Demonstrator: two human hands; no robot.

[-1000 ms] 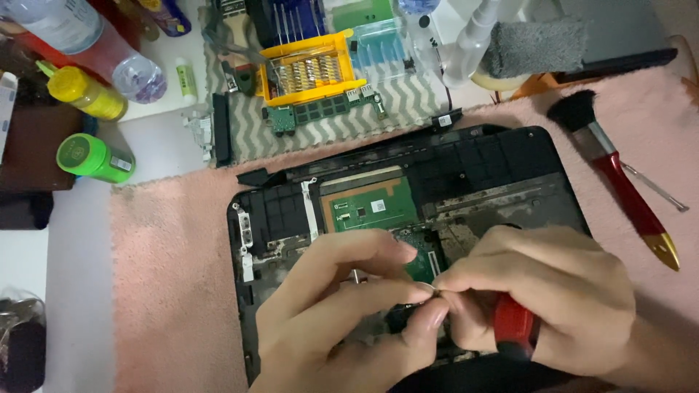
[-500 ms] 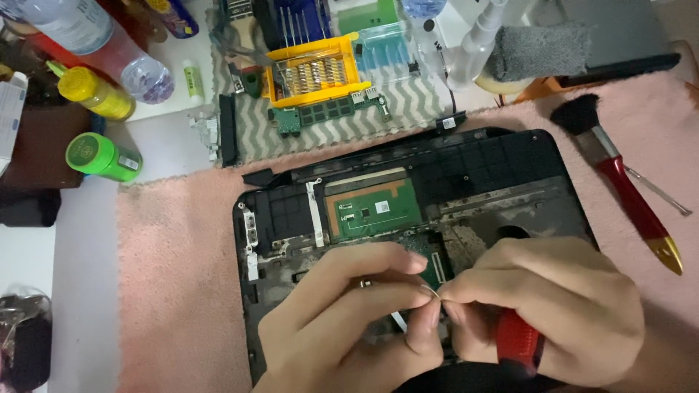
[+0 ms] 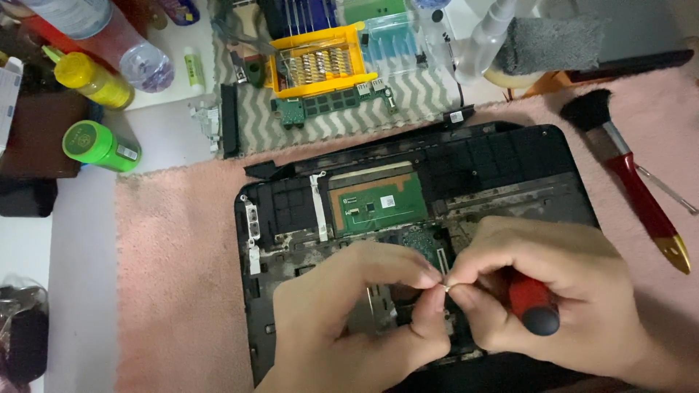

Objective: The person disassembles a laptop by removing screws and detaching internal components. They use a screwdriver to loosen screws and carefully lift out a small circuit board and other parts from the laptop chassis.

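Observation:
An opened black laptop shell [image 3: 502, 156] lies on a pink towel [image 3: 175, 276], with a green touchpad board [image 3: 375, 202] exposed near its middle. My left hand [image 3: 349, 320] and my right hand [image 3: 546, 291] meet over the shell's lower middle, fingertips pinched together on a tiny pale part [image 3: 445, 287], too small to identify. My right hand also grips a screwdriver with a red and black handle [image 3: 533, 306] in its palm. The hands hide the shell's lower area.
A red-handled brush [image 3: 626, 175] lies on the towel at right. Behind the shell sit a yellow parts tray [image 3: 320, 62], a green circuit board [image 3: 331, 105], a clear bottle [image 3: 109, 36], a yellow bottle [image 3: 91, 80] and a green-capped can [image 3: 98, 145].
Both hands have stayed over the shell's lower middle, the fingertips pinching closer together. The view has shifted slightly.

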